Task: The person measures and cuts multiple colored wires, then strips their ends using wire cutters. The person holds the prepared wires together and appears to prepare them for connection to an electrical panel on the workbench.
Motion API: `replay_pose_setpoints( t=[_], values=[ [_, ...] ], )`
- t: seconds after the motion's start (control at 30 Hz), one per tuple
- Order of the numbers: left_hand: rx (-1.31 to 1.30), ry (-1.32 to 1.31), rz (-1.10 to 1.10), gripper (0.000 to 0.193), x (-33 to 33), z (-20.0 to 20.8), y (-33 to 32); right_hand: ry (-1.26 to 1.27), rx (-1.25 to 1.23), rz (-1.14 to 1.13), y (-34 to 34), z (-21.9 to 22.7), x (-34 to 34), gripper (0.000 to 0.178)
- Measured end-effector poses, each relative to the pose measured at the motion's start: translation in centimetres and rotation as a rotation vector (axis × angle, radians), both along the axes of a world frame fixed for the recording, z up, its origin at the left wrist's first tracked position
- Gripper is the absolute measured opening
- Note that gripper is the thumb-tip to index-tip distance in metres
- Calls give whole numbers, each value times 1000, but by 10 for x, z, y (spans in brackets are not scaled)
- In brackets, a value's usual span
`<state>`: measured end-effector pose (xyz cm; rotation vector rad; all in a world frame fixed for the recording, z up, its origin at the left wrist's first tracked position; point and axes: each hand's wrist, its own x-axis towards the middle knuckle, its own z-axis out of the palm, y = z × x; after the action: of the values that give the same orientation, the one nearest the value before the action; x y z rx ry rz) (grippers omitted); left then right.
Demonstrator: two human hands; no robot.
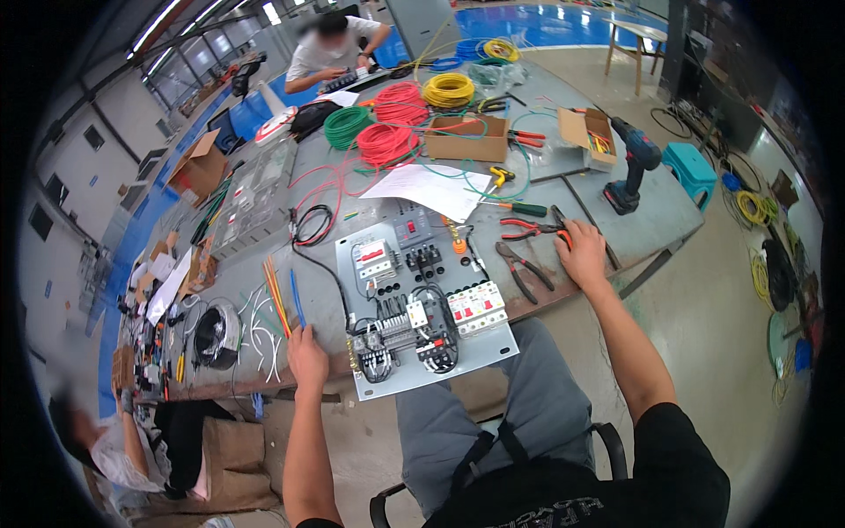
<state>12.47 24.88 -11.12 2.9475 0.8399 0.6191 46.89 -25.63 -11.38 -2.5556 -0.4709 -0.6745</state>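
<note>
A grey metal panel point(359, 384) fitted with breakers, terminal blocks and black wiring lies in front of me, overhanging the table's near edge. Left of it, my left hand point(308, 356) is closed at the lower end of a blue wire point(297, 299). Orange and yellow wires point(276, 295) lie beside that hand. My right hand point(583, 255) is wrapped around red-and-black-handled pliers point(565, 236), whose far end shows only partly. Close by are another red-handled plier point(519, 230) and dark-handled cutters point(523, 273), lying spread on the tabletop.
Coils of red wire point(387, 143), green wire point(348, 128) and yellow wire point(448, 90) sit farther back, near a cardboard box point(466, 141). White paper point(422, 187) lies behind the panel. A cordless drill point(630, 167) stands at right. Two other people work at the far side and left.
</note>
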Motion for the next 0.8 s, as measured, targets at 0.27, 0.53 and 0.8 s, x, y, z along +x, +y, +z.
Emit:
replay_pose_setpoints(
  t=[0.27, 0.53, 0.8],
  values=[
    [165, 16, 57, 36, -5, -7, 24, -7, 4, 0, -2, -2, 2, 45],
    [30, 0, 34, 42, -12, 0, 25, -7, 7, -8, -1, -1, 1, 45],
    [-614, -601, -339, 53, 5, 115, -97, -39, 7, -14, -5, -4, 2, 44]
  ],
)
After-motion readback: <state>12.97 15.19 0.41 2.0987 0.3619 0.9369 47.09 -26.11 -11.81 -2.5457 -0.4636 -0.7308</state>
